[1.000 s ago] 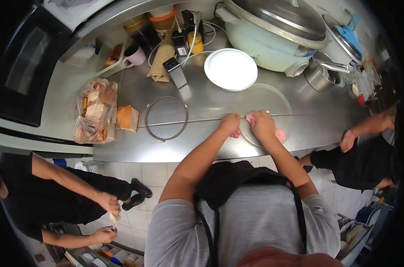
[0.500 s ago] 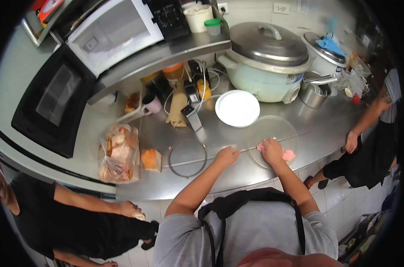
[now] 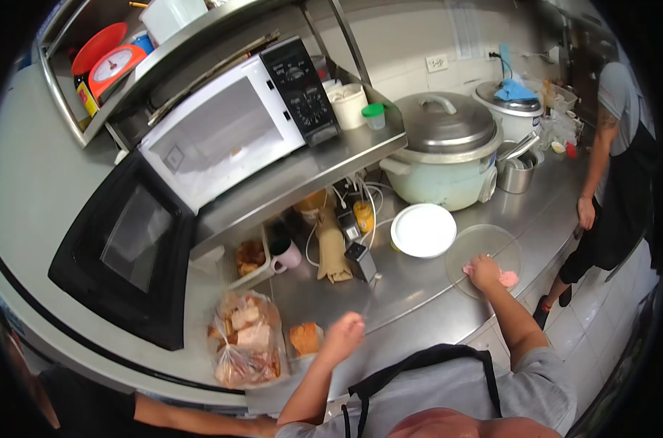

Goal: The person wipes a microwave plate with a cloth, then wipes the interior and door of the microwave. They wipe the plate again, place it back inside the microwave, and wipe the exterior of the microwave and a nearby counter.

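R hand (image 3: 483,271) at the pink food (image 3: 508,279), L hand (image 3: 345,337) well off to its left.
L to R, I see: cut bread (image 3: 304,339) on the bench (image 3: 412,310); my L hand just right of it, fingers curled narrow, can't tell if anything's in them; white dish (image 3: 423,230) farther back; then the glass plate (image 3: 493,238) w/ my R hand over it, fingers bent down onto one pink bit, grip hidden so can't tell if it's pinched. Another pc lies on the plate just R of that hand. No clear long axis on the pink bits. R's nearer by far.
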Demonstrator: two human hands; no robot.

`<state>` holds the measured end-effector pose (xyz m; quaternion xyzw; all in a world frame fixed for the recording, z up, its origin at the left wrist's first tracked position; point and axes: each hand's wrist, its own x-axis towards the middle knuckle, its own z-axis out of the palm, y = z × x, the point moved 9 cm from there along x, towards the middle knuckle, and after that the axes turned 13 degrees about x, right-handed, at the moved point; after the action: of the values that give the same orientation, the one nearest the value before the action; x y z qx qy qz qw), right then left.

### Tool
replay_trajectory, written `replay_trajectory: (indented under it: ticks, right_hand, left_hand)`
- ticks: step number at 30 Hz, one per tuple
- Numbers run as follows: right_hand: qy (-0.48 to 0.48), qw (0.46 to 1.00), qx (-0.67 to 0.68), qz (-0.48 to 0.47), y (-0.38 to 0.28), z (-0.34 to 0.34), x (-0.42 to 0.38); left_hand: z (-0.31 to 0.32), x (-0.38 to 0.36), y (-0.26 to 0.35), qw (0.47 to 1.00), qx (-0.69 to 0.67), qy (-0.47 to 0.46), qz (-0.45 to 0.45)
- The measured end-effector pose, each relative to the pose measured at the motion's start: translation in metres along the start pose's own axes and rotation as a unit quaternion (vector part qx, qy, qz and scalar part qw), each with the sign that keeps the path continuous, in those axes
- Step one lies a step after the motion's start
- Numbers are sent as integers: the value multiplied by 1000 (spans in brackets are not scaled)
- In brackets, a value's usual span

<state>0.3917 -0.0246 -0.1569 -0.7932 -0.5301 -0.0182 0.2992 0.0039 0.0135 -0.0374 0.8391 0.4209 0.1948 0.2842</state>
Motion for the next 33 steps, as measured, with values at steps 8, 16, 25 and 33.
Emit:
replay_trajectory:
  ticks: [8,16,25,33]
  right_hand:
    - [-40,992,25,116,3,-4,6]
    - [138,952,226,150,-15,-129,-29]
    - [229,880,177,377,88,-195,-209]
    - [136,726,103,666,124,-146,-415]
  left_hand:
    - [-267,13,104,884,-95,442,120]
    - [-399,134,72,755,257,598,83]
    - [-427,238,26,707,435,557,-8]
    - [-407,327,-55,744,561,361,-37]
